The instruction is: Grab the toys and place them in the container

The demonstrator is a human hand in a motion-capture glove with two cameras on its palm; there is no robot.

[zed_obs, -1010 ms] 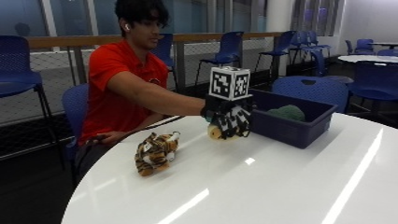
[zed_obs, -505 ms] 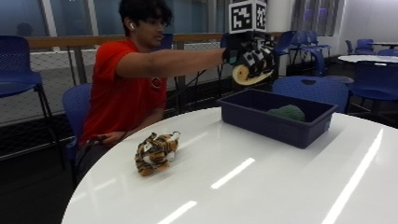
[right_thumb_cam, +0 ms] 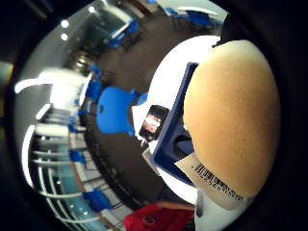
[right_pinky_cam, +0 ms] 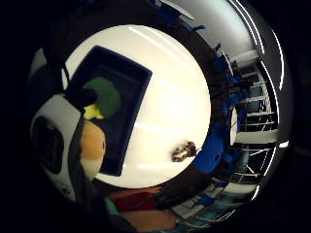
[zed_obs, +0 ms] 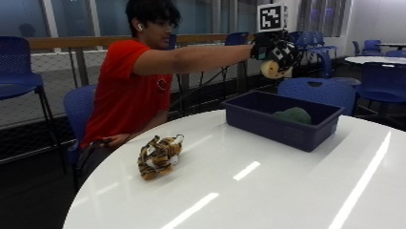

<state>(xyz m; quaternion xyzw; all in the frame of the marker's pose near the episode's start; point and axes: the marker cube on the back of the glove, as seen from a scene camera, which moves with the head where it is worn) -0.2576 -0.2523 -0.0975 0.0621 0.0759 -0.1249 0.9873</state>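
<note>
- A blue container is set on a round white table, toward the table's far edge from the outside camera; it serves as landmark below.
- The gloved right hand is held high in the air above the container's far side, at the end of an arm stretched out level from a seated person in a red shirt.
- The hand's fingers are curled round a tan, rounded soft toy; the toy is gripped and is carried well clear of the container and the table.
- In the thumb side palm view the tan toy fills much of the picture, and a white tag with a barcode is seen hanging from it.
- In the little finger side palm view the same toy is seen at the hand's edge, with the container directly beneath.
- A green toy is already lodged inside the container, toward its end farther from the person; something yellow is seen just beside it in the little finger side palm view, but what it is cannot be told.
- A striped tiger toy is left lying on the table, well apart from the container, on the side nearer the person and close to the table's edge.
- A phone is seen beside the container in the thumb side palm view.
- Blue chairs are placed behind the container.
</note>
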